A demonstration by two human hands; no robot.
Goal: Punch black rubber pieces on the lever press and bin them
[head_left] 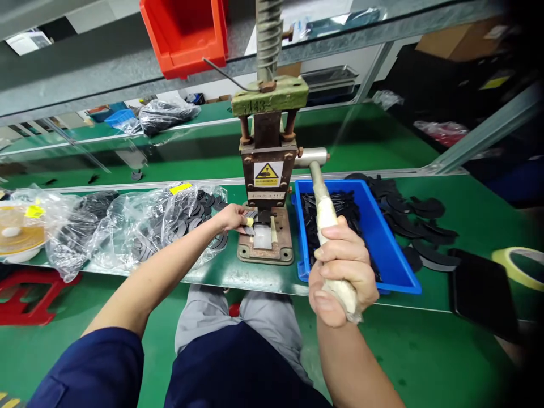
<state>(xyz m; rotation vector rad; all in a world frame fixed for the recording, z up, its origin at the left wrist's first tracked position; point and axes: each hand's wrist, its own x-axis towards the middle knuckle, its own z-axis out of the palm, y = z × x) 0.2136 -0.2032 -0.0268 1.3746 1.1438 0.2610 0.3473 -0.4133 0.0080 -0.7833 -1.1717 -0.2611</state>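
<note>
A hand press (267,164) with a warning label stands before me on the green bench. My right hand (344,272) is wrapped round its lever (326,212), whose grip is covered in pale tape. At the press base (244,252), my left hand (233,218) pinches a dark grey curved flat piece (250,229). Part of that piece is hidden by my fingers and the press ram (264,216). Something yellow, like tape, shows at a fingertip. A clear plate (262,238) lies on the base just in front of the ram.
A blue tray (393,255) of thin black strips sits right of the press. Beyond it lie several dark curved pieces (429,232), a phone-like black slab (480,289) and a tape roll (505,255). Plastic bags (123,226) of dark pieces lie left. An orange bin (187,62) hangs above.
</note>
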